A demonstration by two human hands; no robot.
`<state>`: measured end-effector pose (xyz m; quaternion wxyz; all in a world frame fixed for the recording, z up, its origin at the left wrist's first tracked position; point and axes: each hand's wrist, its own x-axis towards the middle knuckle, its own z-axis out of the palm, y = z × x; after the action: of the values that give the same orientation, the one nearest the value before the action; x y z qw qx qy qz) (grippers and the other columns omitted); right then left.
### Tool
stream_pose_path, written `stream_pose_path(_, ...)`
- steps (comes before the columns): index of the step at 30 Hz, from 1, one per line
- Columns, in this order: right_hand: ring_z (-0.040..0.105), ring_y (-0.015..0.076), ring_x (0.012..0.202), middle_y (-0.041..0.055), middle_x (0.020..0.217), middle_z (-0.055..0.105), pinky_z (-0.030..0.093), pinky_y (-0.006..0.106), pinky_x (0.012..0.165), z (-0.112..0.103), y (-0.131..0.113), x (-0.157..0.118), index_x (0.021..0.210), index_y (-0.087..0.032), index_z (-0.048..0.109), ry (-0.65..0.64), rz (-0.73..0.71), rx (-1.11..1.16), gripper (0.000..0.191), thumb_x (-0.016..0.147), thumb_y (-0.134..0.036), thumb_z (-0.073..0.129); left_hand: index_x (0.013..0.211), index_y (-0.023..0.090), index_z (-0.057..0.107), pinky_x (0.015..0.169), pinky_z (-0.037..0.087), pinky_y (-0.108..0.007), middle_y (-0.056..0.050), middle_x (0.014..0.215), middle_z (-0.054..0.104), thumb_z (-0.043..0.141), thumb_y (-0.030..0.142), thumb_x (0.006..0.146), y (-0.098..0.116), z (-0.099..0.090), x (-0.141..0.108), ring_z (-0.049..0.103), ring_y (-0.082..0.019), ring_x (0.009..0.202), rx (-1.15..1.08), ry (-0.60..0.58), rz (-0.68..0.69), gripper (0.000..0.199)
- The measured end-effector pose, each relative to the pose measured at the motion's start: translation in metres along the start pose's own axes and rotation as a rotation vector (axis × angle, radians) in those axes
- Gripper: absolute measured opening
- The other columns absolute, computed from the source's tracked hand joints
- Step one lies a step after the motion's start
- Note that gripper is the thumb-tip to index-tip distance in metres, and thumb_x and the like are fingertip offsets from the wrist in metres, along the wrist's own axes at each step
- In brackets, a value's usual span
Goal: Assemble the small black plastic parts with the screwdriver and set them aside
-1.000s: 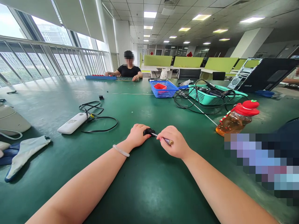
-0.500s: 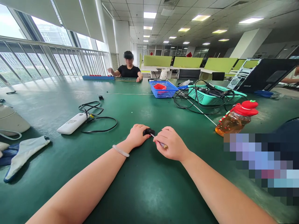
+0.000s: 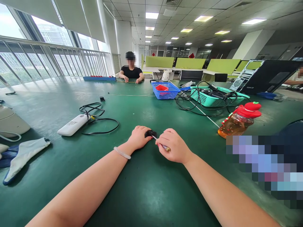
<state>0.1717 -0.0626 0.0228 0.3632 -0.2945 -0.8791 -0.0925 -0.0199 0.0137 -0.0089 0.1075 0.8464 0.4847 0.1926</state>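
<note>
My left hand (image 3: 140, 137) is closed on a small black block-like part (image 3: 151, 133), pressing it down on the green tabletop (image 3: 151, 189). What kind of part it is cannot be made out. In my right hand (image 3: 172, 145) is a screwdriver (image 3: 166, 148) with a brownish handle, its fingers wrapped round it. The thin metal shaft slants up and left, and its tip meets the near side of the black part. Fingers of both hands hide some of the part and of the handle.
Left are a white power bank (image 3: 74, 125) with a black cable (image 3: 106, 119) and a glove (image 3: 26, 154). Right stands a red-lidded bottle (image 3: 239, 121). Beyond are a blue basket (image 3: 165, 94) and a green basket (image 3: 214, 100) with tangled cables. A person (image 3: 131, 71) sits opposite.
My hands, the screwdriver and the black part look almost unmoved. Across the table, the other person's raised hand has come down to the tabletop, closer to the other hand.
</note>
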Motion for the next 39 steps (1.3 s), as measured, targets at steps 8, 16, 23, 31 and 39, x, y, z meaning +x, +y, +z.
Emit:
stream_pose_path(8, 0.054, 0.0147, 0.068, 0.0004, 0.072, 0.066, 0.043, 0.035, 0.083, 0.001, -0.001, 0.001, 0.079, -0.021, 0.062, -0.001, 0.003, -0.029, 0.017, 0.086, -0.014, 0.049, 0.115, 0.024, 0.065, 0.110, 0.039, -0.045, -0.005, 0.124, 0.067, 0.060, 0.037, 0.084, -0.002, 0.001, 0.001, 0.053, -0.028, 0.123, -0.001, 0.002, 0.010, 0.034)
stream_pose_path(16, 0.060, 0.0161, 0.073, 0.0013, 0.077, 0.068, 0.043, 0.035, 0.080, -0.002, 0.005, -0.001, 0.084, -0.021, 0.063, 0.042, 0.045, -0.028, 0.015, 0.087, -0.012, 0.051, 0.121, 0.022, 0.063, 0.109, 0.040, -0.044, -0.007, 0.128, 0.065, 0.060, 0.039, 0.084, -0.003, 0.003, 0.001, 0.051, -0.029, 0.125, 0.031, -0.001, 0.007, 0.041)
stream_pose_path(23, 0.061, 0.0163, 0.073, 0.0016, 0.080, 0.070, 0.044, 0.034, 0.080, 0.000, 0.008, -0.002, 0.083, -0.022, 0.064, 0.094, 0.166, 0.001, 0.016, 0.088, -0.015, 0.050, 0.121, 0.023, 0.064, 0.110, 0.039, -0.045, -0.006, 0.128, 0.066, 0.062, 0.040, 0.083, -0.004, 0.004, 0.001, 0.052, -0.029, 0.124, 0.029, 0.006, 0.001, 0.041)
stream_pose_path(31, 0.060, 0.0166, 0.064, 0.0005, 0.070, 0.069, 0.043, 0.034, 0.077, 0.002, 0.020, -0.007, 0.073, -0.022, 0.063, 0.103, 0.417, -0.072, 0.020, 0.088, -0.018, 0.050, 0.119, 0.026, 0.065, 0.110, 0.039, -0.046, -0.005, 0.127, 0.066, 0.062, 0.041, 0.083, -0.003, 0.001, 0.001, 0.050, -0.029, 0.125, -0.013, -0.013, 0.013, 0.039)
stream_pose_path(39, 0.066, 0.0196, 0.076, 0.0018, 0.078, 0.073, 0.047, 0.033, 0.076, 0.004, 0.014, -0.005, 0.076, -0.023, 0.066, 0.155, 0.534, 0.123, 0.025, 0.091, -0.026, 0.046, 0.117, 0.024, 0.066, 0.110, 0.038, -0.046, -0.006, 0.128, 0.065, 0.064, 0.044, 0.082, -0.005, 0.003, 0.002, 0.049, -0.029, 0.126, -0.023, -0.021, 0.001, 0.040)
